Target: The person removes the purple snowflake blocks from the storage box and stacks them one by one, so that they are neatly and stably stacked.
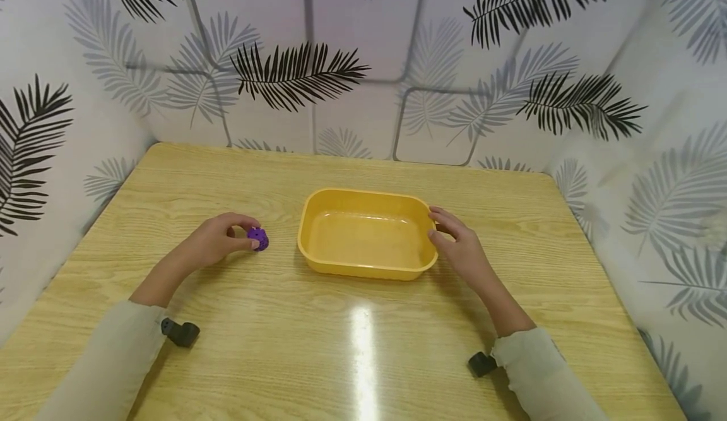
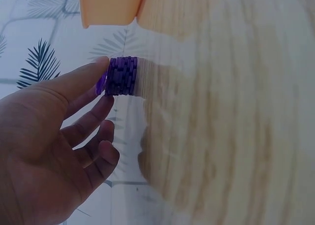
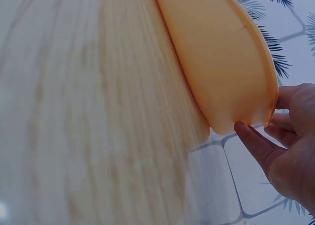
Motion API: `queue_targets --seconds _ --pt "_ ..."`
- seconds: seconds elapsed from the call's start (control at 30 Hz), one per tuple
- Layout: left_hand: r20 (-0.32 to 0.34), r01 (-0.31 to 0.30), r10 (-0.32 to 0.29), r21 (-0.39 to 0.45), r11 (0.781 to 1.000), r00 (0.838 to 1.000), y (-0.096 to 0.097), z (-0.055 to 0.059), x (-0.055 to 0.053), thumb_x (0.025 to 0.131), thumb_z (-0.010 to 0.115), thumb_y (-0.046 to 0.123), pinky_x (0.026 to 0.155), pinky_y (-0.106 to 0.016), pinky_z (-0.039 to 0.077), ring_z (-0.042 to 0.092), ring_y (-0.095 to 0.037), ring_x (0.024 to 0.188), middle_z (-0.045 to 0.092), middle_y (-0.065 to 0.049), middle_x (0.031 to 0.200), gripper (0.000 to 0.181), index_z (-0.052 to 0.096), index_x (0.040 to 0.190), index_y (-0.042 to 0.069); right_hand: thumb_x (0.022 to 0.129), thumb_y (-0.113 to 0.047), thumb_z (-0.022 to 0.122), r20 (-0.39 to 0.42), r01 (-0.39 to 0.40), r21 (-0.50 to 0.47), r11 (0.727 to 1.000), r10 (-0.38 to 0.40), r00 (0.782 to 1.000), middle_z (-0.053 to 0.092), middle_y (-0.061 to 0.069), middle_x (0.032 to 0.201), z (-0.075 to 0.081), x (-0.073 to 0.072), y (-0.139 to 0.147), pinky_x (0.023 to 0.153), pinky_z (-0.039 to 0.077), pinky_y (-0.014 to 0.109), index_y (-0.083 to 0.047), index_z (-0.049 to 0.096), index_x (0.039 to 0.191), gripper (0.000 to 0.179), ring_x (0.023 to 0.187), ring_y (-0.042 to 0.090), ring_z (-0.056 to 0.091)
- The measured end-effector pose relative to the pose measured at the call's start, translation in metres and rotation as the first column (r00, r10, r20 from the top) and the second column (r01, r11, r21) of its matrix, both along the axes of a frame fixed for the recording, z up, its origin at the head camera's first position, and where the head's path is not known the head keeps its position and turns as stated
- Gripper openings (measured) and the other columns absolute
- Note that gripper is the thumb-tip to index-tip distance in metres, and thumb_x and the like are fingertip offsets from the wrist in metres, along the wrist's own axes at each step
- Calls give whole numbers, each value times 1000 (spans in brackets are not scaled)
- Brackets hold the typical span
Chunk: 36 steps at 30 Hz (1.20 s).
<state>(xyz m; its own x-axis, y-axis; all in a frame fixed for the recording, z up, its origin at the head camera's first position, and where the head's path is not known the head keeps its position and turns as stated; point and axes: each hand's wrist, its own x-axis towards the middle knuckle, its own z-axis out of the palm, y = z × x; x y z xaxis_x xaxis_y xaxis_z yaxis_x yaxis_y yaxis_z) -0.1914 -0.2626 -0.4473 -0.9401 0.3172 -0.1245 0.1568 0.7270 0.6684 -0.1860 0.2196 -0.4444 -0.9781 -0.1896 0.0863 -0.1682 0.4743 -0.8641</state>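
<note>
Purple and knobbly, a small ball (image 1: 258, 238) sits on the wooden table (image 1: 363, 345), just left of a yellow plastic tub (image 1: 368, 263) and apart from it. The left hand (image 1: 216, 241) pinches this ball: the thumb lies over its top and the fingertips (image 1: 250, 244) press in from the near side. The left wrist view shows the same grip from close up, with the purple ball (image 2: 122, 76) caught between the thumb above and the forefinger below, its surface made of small raised blocks, while the remaining fingers (image 2: 101, 153) curl loosely underneath without touching it. A corner of the yellow plastic tub (image 2: 108, 8) shows beyond the ball at the top of that view.

The tub stands near the middle of the table, rectangular with rounded corners, and nothing shows inside it. The right hand (image 1: 461, 247) is at its right-hand end, fingers spread and only slightly bent, their tips touching the rim near the far right corner. From the right wrist view the thumb tip (image 3: 243, 131) meets the lower edge of the yellow plastic tub (image 3: 221, 57) and the other fingers (image 3: 285, 94) lie behind its rim; they touch it rather than clasp it.

Both forearms wear pale sleeves (image 1: 108, 364), each with a small black camera mount (image 1: 180, 332) at the wrist. Walls (image 1: 363, 61) papered with grey and black palm fronds enclose the table on three sides.
</note>
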Motion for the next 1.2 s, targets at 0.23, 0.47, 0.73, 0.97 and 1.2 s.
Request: queue_targets --seconds 0.23,0.47,0.73,0.97,1.2 --pt "0 8 -8 5 1000 1000 1 -1 -2 95 71 34 72 -34 44 52 -26 93 61 -16 127 46 63 133 9 103 -19 59 -2 1 5 1000 -1 1000 41 4 159 0 -1 0 108 45 47 -5 51 147 47 136 32 50" --pt "18 2 -2 1 1000 1000 -1 0 -1 96 71 32 71 -34 45 52 -26 94 61 -16 128 46 61 134 10 103 -22 59 4 -4 1 1000 4 1000 40 3 160 -1 -1 0 108 46 47 -6 51 147 48 137 31 49" --pt "30 4 -4 9 1000 1000 -1 0 -2 95 71 32 70 -34 46 52 -25 91 60 -16 128 46 62 134 10 103 -23 59 12 -5 -8 1000 5 1000 40 2 160 0 0 0 108 45 48 -7 51 148 48 137 31 49" --pt "38 8 -8 7 1000 999 -1 1 -2 95 72 32 69 -34 46 52 -25 90 60 -15 127 46 61 135 10 103 -20 59 7 -6 -6 1000 6 1000 40 3 160 1 0 0 108 45 48 -6 51 147 48 136 32 49" --pt "37 6 -6 -6 1000 999 0 5 -1 95 71 32 71 -33 45 49 -26 94 60 -13 125 48 61 136 9 103 -21 59 11 -8 -5 1000 8 1000 39 1 160 1 0 0 108 45 48 -6 50 148 48 136 31 49"
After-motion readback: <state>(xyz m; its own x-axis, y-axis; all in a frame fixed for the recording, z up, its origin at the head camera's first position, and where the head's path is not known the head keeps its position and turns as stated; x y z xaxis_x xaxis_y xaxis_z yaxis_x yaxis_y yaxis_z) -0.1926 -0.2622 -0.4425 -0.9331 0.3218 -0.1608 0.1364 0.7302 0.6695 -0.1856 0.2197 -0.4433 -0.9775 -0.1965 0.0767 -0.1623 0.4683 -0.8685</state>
